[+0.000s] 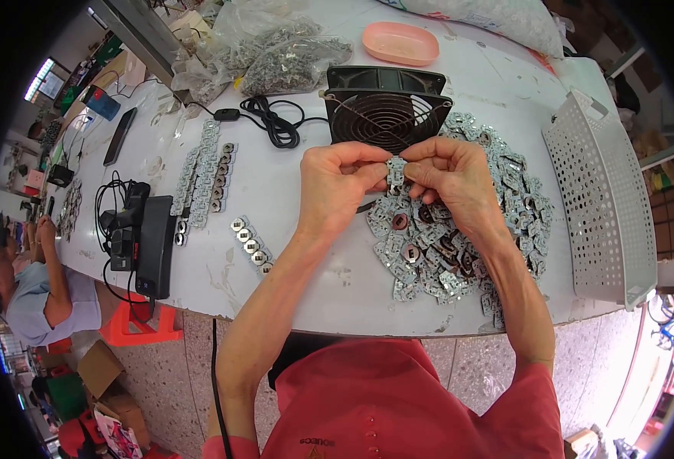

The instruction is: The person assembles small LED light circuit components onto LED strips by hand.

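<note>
Between the fingertips of my left hand (331, 191) and my right hand (459, 183) is a small silvery metal plate (396, 174) with cut-outs. Both hands pinch it, one from each side, in front of the black fan (386, 115). Under and beside my right hand spreads a loose pile of similar metal plates (459, 260), some with round copper-coloured or silver discs. Left of my left forearm lies a short slanting row of plates with silver discs (250, 245). Longer rows of plates (197, 176) are lined up farther left, one with brown discs (222, 177).
A white perforated basket (608, 206) stands at the right edge. Behind are a pink tray (400, 43), bags of metal parts (283, 61) and a coiled black cable (275, 126). Black power strips and adapters (153, 245) lie left. Another person (42, 287) sits at the far left.
</note>
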The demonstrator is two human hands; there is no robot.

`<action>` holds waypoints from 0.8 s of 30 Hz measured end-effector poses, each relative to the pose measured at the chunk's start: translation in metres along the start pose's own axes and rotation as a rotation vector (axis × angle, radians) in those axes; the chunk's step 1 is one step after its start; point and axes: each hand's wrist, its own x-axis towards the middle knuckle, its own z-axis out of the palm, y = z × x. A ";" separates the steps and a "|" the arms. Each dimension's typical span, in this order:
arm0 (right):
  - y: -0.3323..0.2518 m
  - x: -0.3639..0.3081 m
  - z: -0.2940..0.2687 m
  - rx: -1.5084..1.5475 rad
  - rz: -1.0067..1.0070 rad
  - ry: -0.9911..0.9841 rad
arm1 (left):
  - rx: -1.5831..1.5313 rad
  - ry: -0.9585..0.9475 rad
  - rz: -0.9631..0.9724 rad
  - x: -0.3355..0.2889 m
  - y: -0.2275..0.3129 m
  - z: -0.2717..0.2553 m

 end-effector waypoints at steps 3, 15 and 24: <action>0.002 -0.002 0.003 -0.001 -0.024 0.031 | 0.026 0.010 0.022 0.000 -0.002 0.000; 0.006 -0.004 0.005 0.012 -0.062 0.060 | 0.080 0.020 0.084 -0.001 -0.004 0.002; 0.008 -0.005 0.006 0.013 -0.078 0.089 | 0.165 -0.001 0.076 -0.002 -0.002 0.002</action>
